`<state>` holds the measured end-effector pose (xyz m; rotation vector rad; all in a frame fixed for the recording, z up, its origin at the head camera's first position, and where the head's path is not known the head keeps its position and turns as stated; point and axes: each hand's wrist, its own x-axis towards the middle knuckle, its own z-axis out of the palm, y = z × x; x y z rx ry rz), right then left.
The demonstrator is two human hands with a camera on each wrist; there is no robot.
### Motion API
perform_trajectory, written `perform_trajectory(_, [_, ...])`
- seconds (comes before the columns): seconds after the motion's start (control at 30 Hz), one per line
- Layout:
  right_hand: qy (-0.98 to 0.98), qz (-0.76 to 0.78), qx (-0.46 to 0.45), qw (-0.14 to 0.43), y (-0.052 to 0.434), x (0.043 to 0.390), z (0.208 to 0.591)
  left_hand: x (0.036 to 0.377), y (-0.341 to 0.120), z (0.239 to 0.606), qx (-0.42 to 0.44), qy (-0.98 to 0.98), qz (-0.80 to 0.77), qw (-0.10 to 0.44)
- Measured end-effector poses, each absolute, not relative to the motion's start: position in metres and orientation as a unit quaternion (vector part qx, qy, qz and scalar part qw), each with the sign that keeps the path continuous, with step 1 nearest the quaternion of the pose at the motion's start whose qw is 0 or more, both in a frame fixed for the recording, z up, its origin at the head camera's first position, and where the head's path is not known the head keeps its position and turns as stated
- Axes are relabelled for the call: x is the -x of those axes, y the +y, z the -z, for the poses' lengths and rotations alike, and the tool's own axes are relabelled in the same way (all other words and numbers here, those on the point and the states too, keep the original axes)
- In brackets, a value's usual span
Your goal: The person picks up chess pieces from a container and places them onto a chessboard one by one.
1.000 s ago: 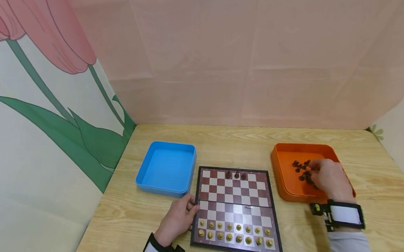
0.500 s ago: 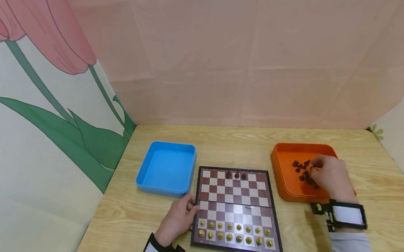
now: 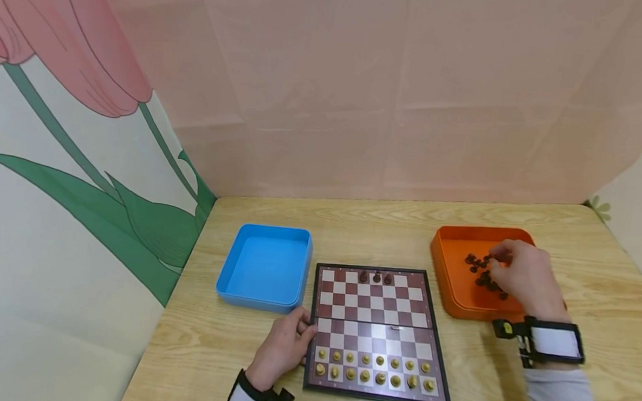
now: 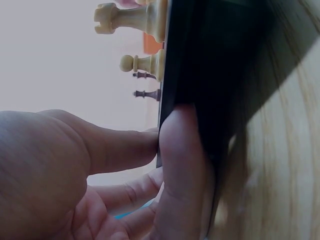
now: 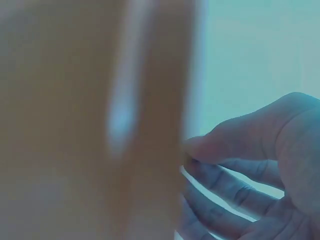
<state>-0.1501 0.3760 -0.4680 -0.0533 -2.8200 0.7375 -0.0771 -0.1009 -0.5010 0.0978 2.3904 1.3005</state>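
**Right hand in the orange tray, left hand steadying the chessboard**

The wooden tabletop carries everything, with pink and tulip-printed walls behind it. Largest on it is the chessboard, lying flat near the front edge, its long axis running from the person toward the back wall. Left of its far end sits a blue tray; to its right, just apart from it, an orange tray.

The left hand rests at the board's left edge about halfway along it; the wrist view shows the thumb and fingers pressed against the dark rim, gripping it.

The right hand is over the orange tray, fingers curled down among the dark chess pieces heaped loosely in the tray's middle. Whether it pinches one of them cannot be told: the head view hides the fingertips and the right wrist view is blurred.

Two rows of pale pieces stand upright on the board's near end, close to the left hand. Three dark pieces stand upright on the far row, well apart from both hands.
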Motion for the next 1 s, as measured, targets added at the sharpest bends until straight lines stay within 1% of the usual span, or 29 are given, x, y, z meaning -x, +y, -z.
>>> perform_trajectory(0.2, [-0.948, -0.284, 0.010, 0.145, 0.366, 0.148, 0.465, 0.077, -0.101, 0.501, -0.032, 0.860, -0.464, 0.211])
perform_trajectory(0.3, [-0.941, -0.304, 0.009, 0.151, 0.361, 0.147, 0.462, 0.077, -0.101, 0.501, -0.033, 0.860, -0.463, 0.210])
perform_trajectory(0.4, [-0.935, -0.328, 0.008, 0.135, 0.356, 0.144, 0.457, 0.077, -0.101, 0.501, -0.033, 0.860, -0.463, 0.211])
perform_trajectory(0.53, [-0.920, -0.381, 0.000, 0.087, 0.347, 0.142, 0.451, 0.078, -0.101, 0.501, -0.027, 0.860, -0.461, 0.216])
perform_trajectory(0.6, [-0.914, -0.399, -0.006, 0.072, 0.342, 0.142, 0.449, 0.079, -0.101, 0.501, -0.026, 0.860, -0.460, 0.218])
perform_trajectory(0.83, [-0.922, -0.380, -0.018, 0.077, 0.321, 0.145, 0.448, 0.078, -0.101, 0.501, -0.032, 0.862, -0.459, 0.213])
perform_trajectory(1.0, [-0.922, -0.380, -0.031, 0.064, 0.306, 0.144, 0.446, 0.078, -0.101, 0.501, -0.032, 0.862, -0.460, 0.213])
